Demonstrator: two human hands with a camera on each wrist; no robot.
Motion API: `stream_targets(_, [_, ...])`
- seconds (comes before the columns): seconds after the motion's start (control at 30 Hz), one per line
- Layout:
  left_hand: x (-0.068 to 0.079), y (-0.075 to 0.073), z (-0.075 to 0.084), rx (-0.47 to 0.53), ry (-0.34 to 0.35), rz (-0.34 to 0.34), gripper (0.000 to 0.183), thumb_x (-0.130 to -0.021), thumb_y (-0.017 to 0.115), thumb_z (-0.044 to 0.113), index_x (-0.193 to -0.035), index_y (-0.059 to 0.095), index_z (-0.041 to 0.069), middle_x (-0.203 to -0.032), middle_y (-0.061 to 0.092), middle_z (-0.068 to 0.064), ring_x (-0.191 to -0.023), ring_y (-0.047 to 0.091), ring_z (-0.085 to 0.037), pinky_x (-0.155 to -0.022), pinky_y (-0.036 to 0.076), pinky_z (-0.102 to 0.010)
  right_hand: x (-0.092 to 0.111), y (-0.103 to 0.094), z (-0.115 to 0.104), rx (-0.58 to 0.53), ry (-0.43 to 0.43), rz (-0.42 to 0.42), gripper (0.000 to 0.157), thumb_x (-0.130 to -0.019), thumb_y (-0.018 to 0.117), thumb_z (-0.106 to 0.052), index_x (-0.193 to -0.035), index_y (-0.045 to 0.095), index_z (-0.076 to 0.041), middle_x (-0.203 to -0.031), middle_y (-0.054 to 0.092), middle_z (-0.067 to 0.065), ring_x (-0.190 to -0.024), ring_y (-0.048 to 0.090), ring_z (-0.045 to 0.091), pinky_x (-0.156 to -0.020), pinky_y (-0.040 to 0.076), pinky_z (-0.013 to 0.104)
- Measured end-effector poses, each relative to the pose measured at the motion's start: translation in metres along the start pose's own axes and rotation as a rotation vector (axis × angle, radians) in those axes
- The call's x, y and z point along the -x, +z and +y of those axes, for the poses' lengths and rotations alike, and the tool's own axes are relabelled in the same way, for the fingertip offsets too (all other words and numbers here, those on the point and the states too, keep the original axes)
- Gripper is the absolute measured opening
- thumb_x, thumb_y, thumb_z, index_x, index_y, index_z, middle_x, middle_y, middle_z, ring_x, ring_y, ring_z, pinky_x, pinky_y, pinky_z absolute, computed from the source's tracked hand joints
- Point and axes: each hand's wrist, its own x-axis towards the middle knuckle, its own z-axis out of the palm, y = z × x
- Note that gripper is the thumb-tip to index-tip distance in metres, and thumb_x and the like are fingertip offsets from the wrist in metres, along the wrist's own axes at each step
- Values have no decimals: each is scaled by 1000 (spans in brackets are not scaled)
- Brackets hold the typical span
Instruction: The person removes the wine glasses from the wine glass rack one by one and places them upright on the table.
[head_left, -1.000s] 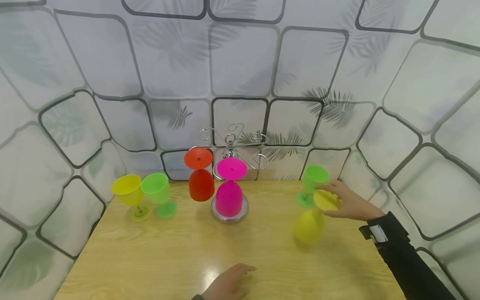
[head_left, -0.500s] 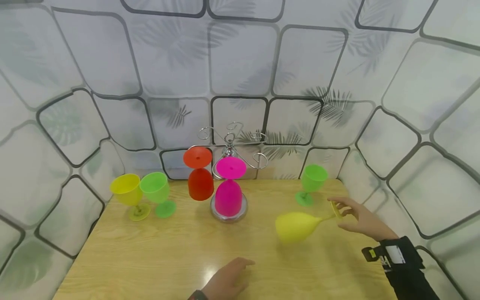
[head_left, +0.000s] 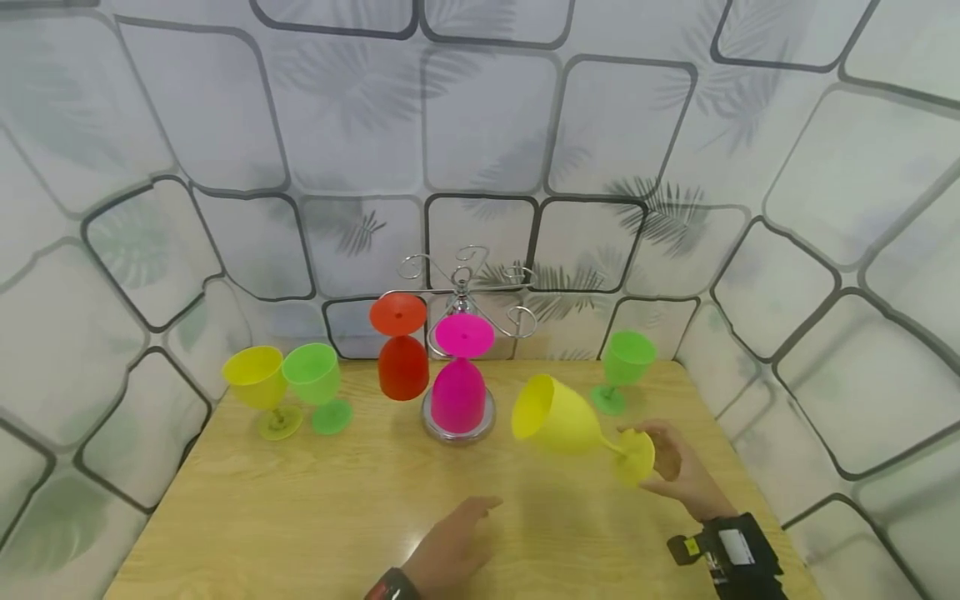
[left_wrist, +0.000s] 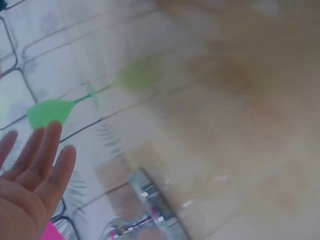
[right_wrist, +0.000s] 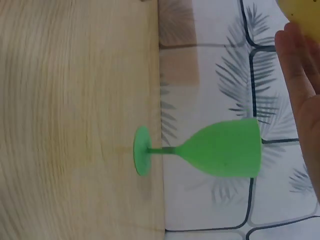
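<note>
My right hand (head_left: 678, 471) pinches a yellow plastic goblet (head_left: 566, 421) by its round foot (head_left: 636, 457). The goblet is tilted on its side above the table, its mouth facing left. Only part of it (right_wrist: 305, 12) shows at the fingertips in the right wrist view. Low over the table's front, my left hand (head_left: 453, 546) holds nothing, fingers extended; its fingers (left_wrist: 45, 155) spread in the left wrist view. Behind the held goblet a green goblet (head_left: 628, 358) stands upright. A red goblet (head_left: 402, 368) and a magenta goblet (head_left: 459, 396) hang upside down from a silver stemware rack (head_left: 461, 304).
At the table's left rear, another yellow goblet (head_left: 257, 379) and another green goblet (head_left: 312, 375) stand upright side by side. The rack's round base (head_left: 459, 439) rests on the wooden table (head_left: 300, 517). Patterned walls (head_left: 487, 125) enclose the back and sides.
My right hand has drawn the yellow goblet away from the standing green one, toward me. The goblet has turned from mouth-down to sideways, mouth leftward. My left hand has shifted slightly forward.
</note>
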Motion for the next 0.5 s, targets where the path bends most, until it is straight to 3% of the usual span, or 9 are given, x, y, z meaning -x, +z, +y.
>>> stream_targets(0.1, [-8, -8, 6, -4, -26, 74, 66, -82, 68, 18, -139, 36, 9, -132, 51, -9, -115, 57, -25, -92, 52, -39, -6, 18, 12, -97, -40, 31, 62, -78, 54, 21, -131, 22, 13, -141, 44, -2, -129, 45, 8, -99, 46, 22])
stream_targets(0.2, [-18, -19, 16, 46, -79, 142, 72, -82, 70, 24, -141, 32, 9, -139, 45, -11, -123, 51, -27, -100, 46, -44, -12, 38, 22, -160, -41, 58, 62, -78, 55, 20, -131, 30, 0, -139, 41, -2, -126, 45, 7, -92, 51, 24])
stream_targets(0.33, [-32, -33, 31, 245, -121, 218, 84, -79, 73, 29, -145, 25, 9, -148, 37, -11, -134, 41, -28, -107, 39, -47, -19, 62, 33, -199, -2, 70, 63, -78, 57, 16, -129, 35, -13, -135, 37, -4, -123, 44, 6, -89, 52, 25])
stream_targets(0.5, [-47, -46, 49, 515, -123, 302, 92, -76, 77, 25, -148, 21, 15, -150, 34, -5, -137, 37, -24, -110, 35, -48, -30, 87, 43, -253, 16, 41, 61, -77, 59, 15, -127, 34, -9, -138, 43, 0, -121, 51, 10, -94, 50, 27])
